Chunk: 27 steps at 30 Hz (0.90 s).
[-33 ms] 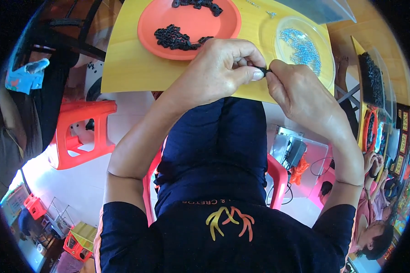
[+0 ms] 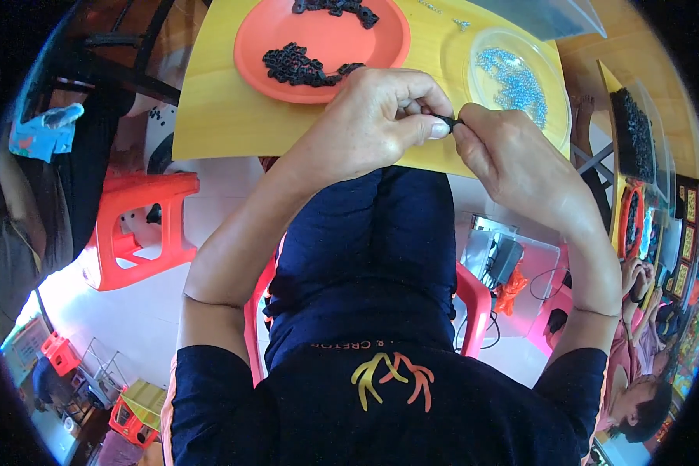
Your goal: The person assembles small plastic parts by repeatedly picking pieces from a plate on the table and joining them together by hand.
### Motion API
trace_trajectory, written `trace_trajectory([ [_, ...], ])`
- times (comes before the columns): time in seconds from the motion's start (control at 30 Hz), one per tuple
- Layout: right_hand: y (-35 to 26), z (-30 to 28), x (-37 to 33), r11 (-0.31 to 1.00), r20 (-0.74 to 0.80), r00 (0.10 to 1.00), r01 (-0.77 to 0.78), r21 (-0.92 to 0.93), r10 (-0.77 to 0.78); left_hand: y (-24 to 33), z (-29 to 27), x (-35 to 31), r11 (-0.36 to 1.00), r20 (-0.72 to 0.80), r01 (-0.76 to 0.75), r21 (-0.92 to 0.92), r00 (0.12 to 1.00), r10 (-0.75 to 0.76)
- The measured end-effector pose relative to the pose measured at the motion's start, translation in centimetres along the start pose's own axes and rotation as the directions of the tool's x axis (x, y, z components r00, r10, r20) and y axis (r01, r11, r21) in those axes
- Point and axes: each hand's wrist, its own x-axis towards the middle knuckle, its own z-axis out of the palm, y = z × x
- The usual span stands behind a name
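My left hand (image 2: 377, 116) pinches a small black piece (image 2: 447, 123) between thumb and fingers, over the near edge of the yellow table (image 2: 217, 124). Closed on the piece's other side is my right hand (image 2: 512, 151), its fingertips nearly meeting the left ones. The piece is mostly covered, so its exact kind is unclear. Behind my left hand, an orange-red plate (image 2: 330, 43) carries black chain-like links (image 2: 295, 66) in two clumps. Beyond my right hand lies a clear round dish (image 2: 561, 128) with many tiny silvery-blue parts (image 2: 512, 78).
Tiny metal bits (image 2: 462, 24) lie on the table near the dish. A red stool (image 2: 151, 186) stands at left beside a seated person. At right, a co-worker's hands (image 2: 637, 276) are near another table with a black-filled tray (image 2: 635, 132). A clear bin (image 2: 536, 264) sits on the floor.
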Motion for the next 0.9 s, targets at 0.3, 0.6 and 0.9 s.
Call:
trace_trajectory([
  [0.3, 3.5, -0.9, 0.4, 0.618, 0.378, 0.926, -0.300, 0.726, 0.006, -0.4, -1.3, 0.2, 0.986, 0.075, -0.165, -0.035, 0.983, 0.168],
  [0.6, 4.6, 3.9, -0.4, -0.008, 0.148, 0.976, -0.151, 0.989, -0.161, 0.2, -0.8, 0.3, 0.937, 0.074, -0.344, -0.066, 0.934, 0.349],
  [0.9, 3.4, 4.7, -0.6, -0.361, 0.110, 0.973, -0.179, 0.915, -0.205, 0.5, -0.8, 0.5, 0.930, 0.089, -0.355, -0.098, 0.927, 0.363],
])
